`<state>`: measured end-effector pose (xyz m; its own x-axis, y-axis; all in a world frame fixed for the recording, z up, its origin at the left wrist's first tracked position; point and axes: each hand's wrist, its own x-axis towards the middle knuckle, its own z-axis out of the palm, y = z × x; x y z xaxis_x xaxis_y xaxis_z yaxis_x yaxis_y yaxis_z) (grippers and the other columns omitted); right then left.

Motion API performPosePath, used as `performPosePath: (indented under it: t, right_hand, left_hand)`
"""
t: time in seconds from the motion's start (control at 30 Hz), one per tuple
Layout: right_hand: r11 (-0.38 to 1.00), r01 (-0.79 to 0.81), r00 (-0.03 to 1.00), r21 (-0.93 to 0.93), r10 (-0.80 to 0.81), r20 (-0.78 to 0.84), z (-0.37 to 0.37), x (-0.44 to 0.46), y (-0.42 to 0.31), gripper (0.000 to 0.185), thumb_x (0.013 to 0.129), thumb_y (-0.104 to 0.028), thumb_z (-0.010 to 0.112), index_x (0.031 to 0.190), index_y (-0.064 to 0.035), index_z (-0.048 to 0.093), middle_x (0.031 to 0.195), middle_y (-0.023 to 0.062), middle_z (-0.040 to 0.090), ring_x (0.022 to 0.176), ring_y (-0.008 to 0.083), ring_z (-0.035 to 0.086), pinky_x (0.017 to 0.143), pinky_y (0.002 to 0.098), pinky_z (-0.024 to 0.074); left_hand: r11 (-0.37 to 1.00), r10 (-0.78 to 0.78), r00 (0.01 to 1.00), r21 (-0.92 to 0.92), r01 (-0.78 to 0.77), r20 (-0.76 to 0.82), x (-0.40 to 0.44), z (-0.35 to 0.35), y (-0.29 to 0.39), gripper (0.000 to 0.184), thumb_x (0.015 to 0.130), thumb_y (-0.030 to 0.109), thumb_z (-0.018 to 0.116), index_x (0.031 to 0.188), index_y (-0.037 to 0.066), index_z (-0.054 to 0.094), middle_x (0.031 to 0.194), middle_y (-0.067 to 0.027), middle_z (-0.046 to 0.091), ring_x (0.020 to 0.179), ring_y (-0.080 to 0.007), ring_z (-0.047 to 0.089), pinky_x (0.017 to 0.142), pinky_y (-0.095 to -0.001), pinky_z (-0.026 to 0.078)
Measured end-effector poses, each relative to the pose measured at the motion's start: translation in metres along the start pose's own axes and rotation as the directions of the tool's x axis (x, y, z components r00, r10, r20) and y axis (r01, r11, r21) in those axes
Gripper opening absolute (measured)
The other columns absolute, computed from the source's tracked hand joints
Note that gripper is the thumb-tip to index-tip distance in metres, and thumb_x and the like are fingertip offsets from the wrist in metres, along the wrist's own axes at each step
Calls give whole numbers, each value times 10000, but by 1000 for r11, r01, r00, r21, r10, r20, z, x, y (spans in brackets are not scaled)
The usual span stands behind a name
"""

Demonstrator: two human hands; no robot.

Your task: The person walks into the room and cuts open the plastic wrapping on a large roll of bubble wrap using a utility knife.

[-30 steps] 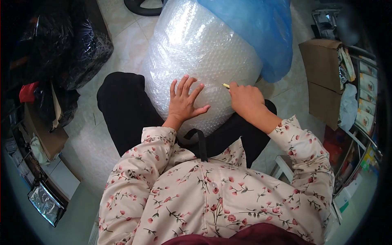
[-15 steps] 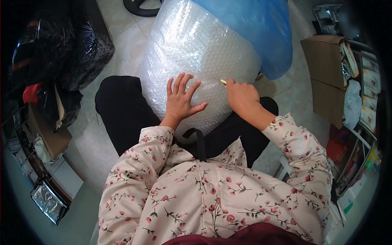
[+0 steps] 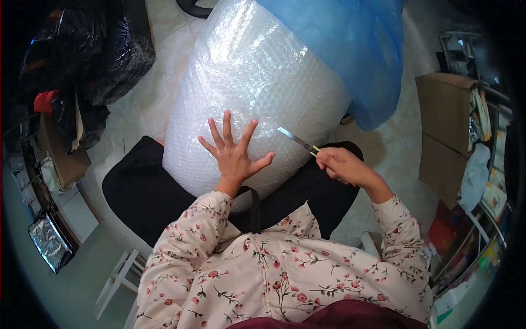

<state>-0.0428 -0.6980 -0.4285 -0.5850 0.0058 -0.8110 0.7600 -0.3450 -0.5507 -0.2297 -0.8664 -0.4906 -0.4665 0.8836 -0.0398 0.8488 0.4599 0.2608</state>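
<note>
A large roll of clear bubble wrap [image 3: 257, 82] stands between my knees, its upper right part covered by a blue plastic bag [image 3: 361, 55]. My left hand [image 3: 233, 153] lies on the wrap with its fingers spread wide, holding nothing. To the right of it, my right hand [image 3: 345, 164] is closed round the handle of a utility knife [image 3: 297, 139]. The knife's long blade is out and points up and left, over the wrap's surface. Whether the blade touches the wrap I cannot tell.
Black plastic-wrapped bundles [image 3: 123, 60] are at the upper left, with a cardboard piece [image 3: 66, 159] below them. On the right a cardboard box [image 3: 446, 137] stands by a shelf of packets [image 3: 496, 192]. A white plastic stool [image 3: 123, 274] is at the lower left.
My right hand has moved down and right, and the knife's blade now shows at length. My left hand has shifted down, its fingers spread wider. My knees are further apart and the view has shifted.
</note>
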Motion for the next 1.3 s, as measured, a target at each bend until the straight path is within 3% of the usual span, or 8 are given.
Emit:
performPosePath:
  t: [0.1,0.33,0.53,0.67,0.77,0.83,0.93,1.3]
  right_hand:
    - [959,69,978,275,-119,170,-12,9,24,240,899,-283,325,814,-79,418,527,-55,320,399,15,262,367,157,260]
    - [909,208,938,361,-290,191,1,21,21,214,898,-278,327,867,-76,392,547,-55,304,420,14,261,370,147,251]
    - [976,104,984,192,-129,122,10,23,9,228,885,-260,337,833,-63,439,581,-32,374,469,36,324,415,188,304]
    - [906,322,880,-276,-394,-266,25,23,1,260,879,-255,343,788,-40,460,586,25,448,499,139,428,466,287,358]
    - [754,211,772,-621,-518,-367,40,18,-18,254,868,-245,354,804,-31,475,611,124,557,552,288,557,510,400,402]
    - [500,-161,779,-851,-465,-421,62,24,-32,241,855,-247,374,836,-29,473,688,196,572,654,373,563,563,462,422]
    - [452,-280,698,-847,-510,-503,54,44,-36,244,851,-260,382,850,-29,461,658,189,569,647,371,570,583,460,447]
    - [254,-326,748,-911,-520,-412,62,68,-50,151,806,-172,424,807,-37,489,701,139,596,656,289,603,574,374,478]
  left_hand:
    - [999,27,999,47,-26,-18,3,6,-4,753,536,673,521,1181,296,417,1358,-145,114,1243,-397,-24,873,-631,-74]
    - [999,29,998,24,-28,-61,4,11,-10,726,534,701,487,1159,335,433,1363,-102,131,1251,-372,-22,879,-617,-110]
    - [999,13,997,31,-11,-73,1,13,-6,728,545,702,479,1179,352,404,1370,-91,116,1253,-367,-24,876,-628,-100]
    - [999,36,994,11,-35,-101,0,8,-6,708,592,666,475,1202,318,388,1370,-71,119,1254,-360,-46,870,-643,-73]
    - [986,156,982,74,-148,-106,2,4,-6,699,645,620,456,1201,201,400,1349,-14,209,1266,-315,1,896,-611,-90]
    - [983,174,982,70,-169,-76,4,2,-8,690,649,612,456,1180,172,415,1333,-7,242,1268,-287,34,913,-591,-78]
    - [982,187,977,12,-187,-99,5,4,-9,649,661,586,461,1115,122,449,1284,8,317,1256,-222,130,945,-546,-28]
    - [982,177,971,-42,-186,-159,7,8,-10,641,638,592,467,1069,119,503,1200,2,382,1228,-223,189,937,-573,-1]
